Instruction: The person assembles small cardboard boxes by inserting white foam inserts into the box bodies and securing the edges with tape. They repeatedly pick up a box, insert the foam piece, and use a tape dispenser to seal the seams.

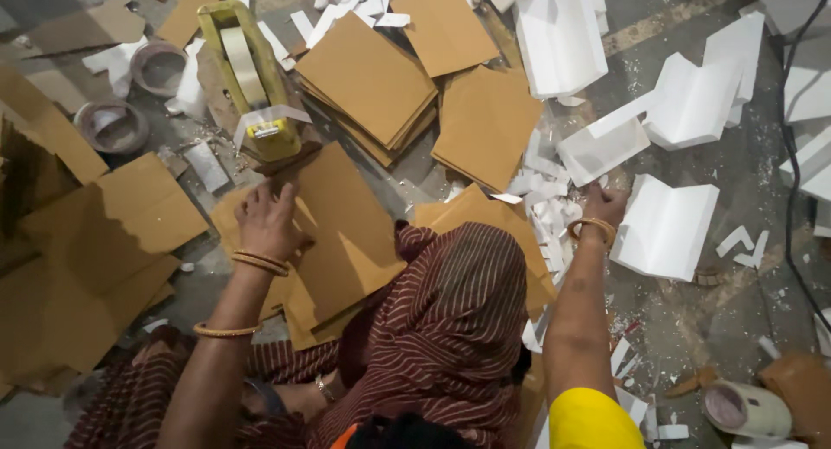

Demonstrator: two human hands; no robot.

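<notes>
Seated on the floor, our striped maroon skirt (450, 328) nearest the camera, we press our left hand (267, 220), fingers spread flat, onto a flat brown cardboard sheet (342, 233) atop a loose pile just left of our knee. Our right hand (603, 205) reaches to the right and touches the near edge of a folded white foam corner piece (665, 228); its fingers are hidden, so we cannot tell whether they have closed on it. By our reading, a sheet and a foam piece are being gathered together, and the next move calls for a firm hold on the foam and a lift clear of the white foam scraps (547, 211) littered between the two hands. Farther off stand a yellow tape dispenser (251, 77) just beyond the left hand, neat stacks of square brown cardboard (368, 81) in the middle, more white foam angles (692, 99) far right, and a spent tape roll (744, 407) near right.
</notes>
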